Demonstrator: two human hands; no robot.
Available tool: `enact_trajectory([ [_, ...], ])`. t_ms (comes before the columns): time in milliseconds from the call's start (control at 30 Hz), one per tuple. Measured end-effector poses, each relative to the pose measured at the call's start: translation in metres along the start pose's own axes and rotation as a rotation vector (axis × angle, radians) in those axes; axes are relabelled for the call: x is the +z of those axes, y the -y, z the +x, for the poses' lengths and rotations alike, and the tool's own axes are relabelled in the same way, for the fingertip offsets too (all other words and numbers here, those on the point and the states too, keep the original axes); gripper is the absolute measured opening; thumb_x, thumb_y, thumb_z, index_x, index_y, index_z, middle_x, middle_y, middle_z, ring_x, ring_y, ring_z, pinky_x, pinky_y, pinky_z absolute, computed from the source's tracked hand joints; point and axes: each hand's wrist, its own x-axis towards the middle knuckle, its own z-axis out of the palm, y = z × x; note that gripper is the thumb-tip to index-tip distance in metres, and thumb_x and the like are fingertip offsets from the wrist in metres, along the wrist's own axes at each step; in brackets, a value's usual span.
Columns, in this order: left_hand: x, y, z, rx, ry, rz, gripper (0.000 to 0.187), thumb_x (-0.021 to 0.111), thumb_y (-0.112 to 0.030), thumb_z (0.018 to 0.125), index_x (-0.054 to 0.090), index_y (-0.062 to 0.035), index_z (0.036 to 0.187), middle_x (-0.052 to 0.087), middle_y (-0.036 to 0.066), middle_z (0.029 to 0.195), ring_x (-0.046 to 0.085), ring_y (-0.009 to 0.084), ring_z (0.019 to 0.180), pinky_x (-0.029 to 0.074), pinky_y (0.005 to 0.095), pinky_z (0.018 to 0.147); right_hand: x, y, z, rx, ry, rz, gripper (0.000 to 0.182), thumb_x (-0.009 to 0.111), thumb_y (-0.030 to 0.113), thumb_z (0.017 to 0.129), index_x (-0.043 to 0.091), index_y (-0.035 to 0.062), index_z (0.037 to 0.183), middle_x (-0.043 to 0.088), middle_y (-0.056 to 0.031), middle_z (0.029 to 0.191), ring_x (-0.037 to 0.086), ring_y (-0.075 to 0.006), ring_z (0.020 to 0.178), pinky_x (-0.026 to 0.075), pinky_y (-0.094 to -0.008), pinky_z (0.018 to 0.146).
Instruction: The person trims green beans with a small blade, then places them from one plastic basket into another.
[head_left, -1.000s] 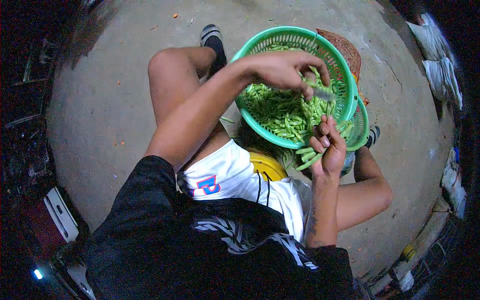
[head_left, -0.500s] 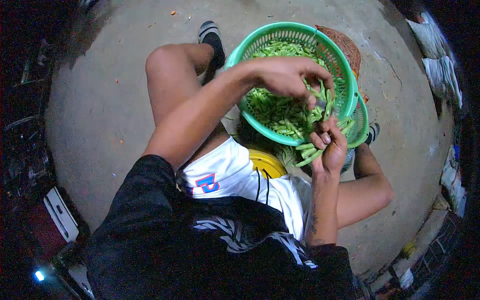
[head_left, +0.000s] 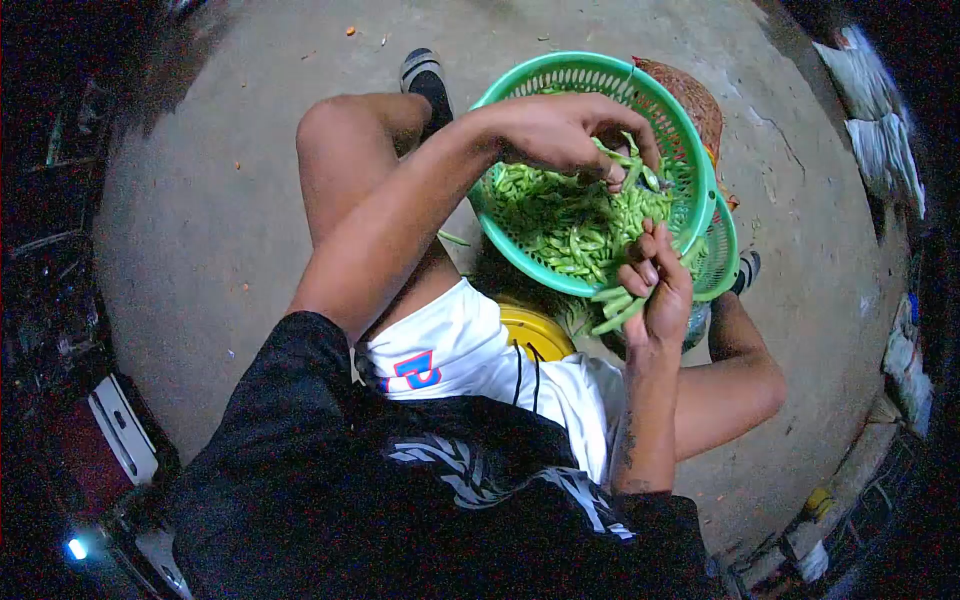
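A green plastic basket (head_left: 520, 262) holds many cut green bean pieces (head_left: 570, 245). Over it, my left hand (head_left: 572, 135) is curled, its fingers gripping bean pieces (head_left: 632, 172). A small greyish thing, possibly a blade, shows by those fingertips, too unclear to name. Lower right, by the basket's rim, my right hand (head_left: 660, 285) is closed around several long green beans (head_left: 622, 315), palm up. The two hands are apart.
Under the first basket is a second green basket (head_left: 727, 265), with a reddish mesh sack (head_left: 690, 95) behind. A yellow round object (head_left: 535, 332) sits between my legs. Pale cloths or bags (head_left: 885, 155) lie at the far right.
My left hand has moved slightly left and away from my right hand, with bean pieces in its fingers. My right hand has barely moved and still grips the beans.
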Motion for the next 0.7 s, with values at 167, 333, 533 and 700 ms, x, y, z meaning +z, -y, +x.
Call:
enact_trajectory([
  [167,-0.003,0.006,-0.003,-0.206,-0.093,-0.054,0.037,0.071,-0.007,0.088,0.063,-0.0058,0.125,0.063,0.003,0.098,0.057,0.0108,0.088,0.049,0.0276,0.08,0.034,0.007,-0.001,0.109,-0.048,0.113,0.046,0.047,0.024,0.106,0.049,-0.008,0.139,0.054,-0.0009,0.087,0.044,-0.0074,0.07,0.037,-0.0202,0.057],
  [333,0.0,0.006,-0.002,-0.146,-0.14,0.065,0.035,0.073,-0.01,0.087,0.067,-0.0066,0.122,0.063,0.003,0.094,0.056,0.012,0.088,0.048,0.029,0.08,0.013,0.005,-0.001,0.221,0.119,0.075,0.045,0.045,0.024,0.102,0.053,-0.0094,0.131,0.047,-0.0018,0.077,0.037,-0.0073,0.053,0.032,-0.0216,0.045],
  [533,0.01,0.009,0.006,-0.071,0.11,0.106,0.038,0.073,-0.012,0.087,0.069,-0.0065,0.124,0.069,0.007,0.109,0.059,0.0174,0.102,0.047,0.0342,0.094,0.015,0.009,0.0,0.311,0.245,-0.028,0.048,0.043,0.028,0.096,0.059,-0.01,0.122,0.05,-0.003,0.074,0.039,-0.0074,0.052,0.033,-0.0225,0.044],
  [700,0.014,0.009,0.006,-0.035,0.116,0.068,0.042,0.071,-0.014,0.084,0.067,0.0013,0.122,0.073,0.012,0.11,0.065,0.0199,0.102,0.05,0.0345,0.091,0.021,0.008,-0.001,0.317,0.155,-0.038,0.049,0.044,0.029,0.096,0.059,-0.0095,0.123,0.055,-0.0048,0.076,0.042,-0.0095,0.052,0.036,-0.0235,0.045],
])
